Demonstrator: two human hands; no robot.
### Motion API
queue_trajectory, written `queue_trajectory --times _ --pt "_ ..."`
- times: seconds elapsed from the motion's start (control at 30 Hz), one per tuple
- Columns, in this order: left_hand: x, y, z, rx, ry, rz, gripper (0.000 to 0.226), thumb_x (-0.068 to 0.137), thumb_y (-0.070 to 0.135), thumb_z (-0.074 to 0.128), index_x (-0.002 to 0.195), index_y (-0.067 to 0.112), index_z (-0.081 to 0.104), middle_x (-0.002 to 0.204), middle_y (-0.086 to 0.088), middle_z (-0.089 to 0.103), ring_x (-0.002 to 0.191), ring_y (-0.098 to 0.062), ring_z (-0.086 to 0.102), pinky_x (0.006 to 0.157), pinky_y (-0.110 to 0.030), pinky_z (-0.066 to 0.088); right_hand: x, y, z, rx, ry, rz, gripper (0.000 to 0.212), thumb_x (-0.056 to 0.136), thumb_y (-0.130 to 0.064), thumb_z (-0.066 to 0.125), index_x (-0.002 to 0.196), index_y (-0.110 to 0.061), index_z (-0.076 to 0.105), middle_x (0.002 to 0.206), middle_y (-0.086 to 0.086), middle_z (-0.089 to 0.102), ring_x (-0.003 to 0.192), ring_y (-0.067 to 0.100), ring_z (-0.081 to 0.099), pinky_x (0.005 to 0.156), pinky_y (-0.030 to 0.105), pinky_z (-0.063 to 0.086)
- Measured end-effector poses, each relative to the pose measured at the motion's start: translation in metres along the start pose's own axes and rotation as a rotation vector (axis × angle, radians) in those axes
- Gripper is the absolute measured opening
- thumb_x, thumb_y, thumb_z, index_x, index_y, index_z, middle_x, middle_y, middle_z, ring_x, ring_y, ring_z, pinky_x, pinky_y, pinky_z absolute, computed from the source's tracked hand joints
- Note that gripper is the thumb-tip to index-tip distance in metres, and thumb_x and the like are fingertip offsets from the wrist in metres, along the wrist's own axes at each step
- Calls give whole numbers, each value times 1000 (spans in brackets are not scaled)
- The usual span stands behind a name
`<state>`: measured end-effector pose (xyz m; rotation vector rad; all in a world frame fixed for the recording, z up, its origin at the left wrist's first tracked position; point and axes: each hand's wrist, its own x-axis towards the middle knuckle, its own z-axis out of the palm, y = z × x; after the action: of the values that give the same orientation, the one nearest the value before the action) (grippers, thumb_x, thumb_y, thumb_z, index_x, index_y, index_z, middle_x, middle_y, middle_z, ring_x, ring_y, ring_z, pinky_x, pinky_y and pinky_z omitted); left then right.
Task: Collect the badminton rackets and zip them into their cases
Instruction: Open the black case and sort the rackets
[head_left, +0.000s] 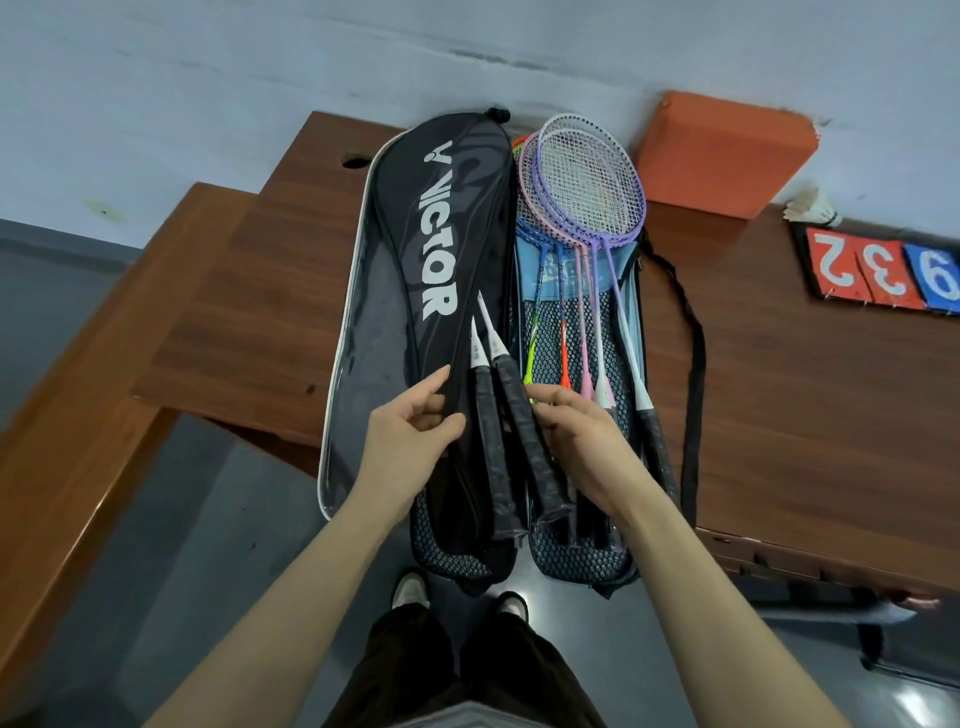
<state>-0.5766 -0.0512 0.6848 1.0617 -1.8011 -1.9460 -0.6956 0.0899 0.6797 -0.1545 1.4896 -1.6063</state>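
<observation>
A black Victor racket case (436, 234) lies lengthwise on the brown table (260, 291), its flap partly over two rackets whose black handles (511, 447) stick out at the near end. My left hand (410, 431) pinches the flap's edge between thumb and fingers. To the right, an open case with a mesh lining (582, 551) holds several purple, pink, blue and orange rackets (587, 187), heads toward the wall. My right hand (582, 436) lies over their handles, fingertips at the nearer black handle; whether it grips anything is hidden.
An orange foam block (722, 150) stands against the wall behind the rackets. A shuttlecock (810, 205) and a flip scoreboard (883, 270) lie at the far right. A black strap (693, 364) trails over the table. The cases overhang the table's near edge above my shoes.
</observation>
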Motion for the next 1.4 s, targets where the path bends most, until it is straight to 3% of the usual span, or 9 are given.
queue_trajectory --times 0.1,0.2,0.43,0.77,0.87,1.0,1.1,1.23,1.4 --pt "3 8 0 -109 9 -23 51 79 -3 66 122 23 60 107 -14 66 93 -26 63 87 -43 53 -1 -3 -4 -78 -18 -50 26 92 -20 53 115 -22 65 118 1 66 112 19 59 99 38 41" --pt "6 15 5 -153 20 -13 50 79 -5 65 123 17 60 107 -16 67 93 -27 65 90 -46 51 -6 -6 -10 -42 -96 20 37 92 -33 49 129 -31 55 127 -8 61 119 11 56 99 35 43" --pt "2 19 15 -54 21 61 46 81 -1 65 122 18 59 91 0 70 80 -9 67 79 -23 53 -16 -7 -4 207 -75 58 34 95 -20 49 128 -21 57 118 7 66 103 19 64 86 32 54" --pt "-1 32 7 299 106 317 20 81 7 65 85 26 71 85 6 69 71 4 59 69 -8 44 -20 -5 19 112 -1 -112 20 96 -24 49 113 -20 58 89 2 67 71 14 62 62 28 52" --pt "5 32 9 210 131 258 17 82 5 64 90 16 73 85 -3 72 77 -6 65 74 -18 50 -34 -1 10 142 -112 -176 32 95 -28 49 125 -17 53 107 8 66 91 20 63 77 33 52" --pt "8 36 17 90 115 190 17 83 7 64 97 11 73 89 -5 72 86 -15 68 85 -32 54 -47 -2 -10 233 -364 -204 72 80 -23 71 142 -13 37 132 13 54 118 26 53 100 38 44" --pt "4 45 24 34 58 233 16 84 13 66 99 17 71 96 -4 70 86 -13 65 86 -29 52 -51 -5 -13 286 -353 -225 82 73 -22 77 144 -16 35 129 9 56 108 23 57 96 35 44" --pt "-7 47 24 416 -51 378 30 83 31 67 112 34 59 97 -1 54 70 -6 53 73 -14 44 -44 -9 -5 292 -285 -243 83 69 -24 81 140 -20 38 122 9 62 107 26 57 95 40 43" --pt "-22 50 10 461 -170 269 40 83 35 64 120 38 52 89 7 52 62 2 49 64 -9 41 -33 -6 2 314 -180 -217 73 53 -27 90 114 -21 50 96 10 69 81 22 64 79 37 46"
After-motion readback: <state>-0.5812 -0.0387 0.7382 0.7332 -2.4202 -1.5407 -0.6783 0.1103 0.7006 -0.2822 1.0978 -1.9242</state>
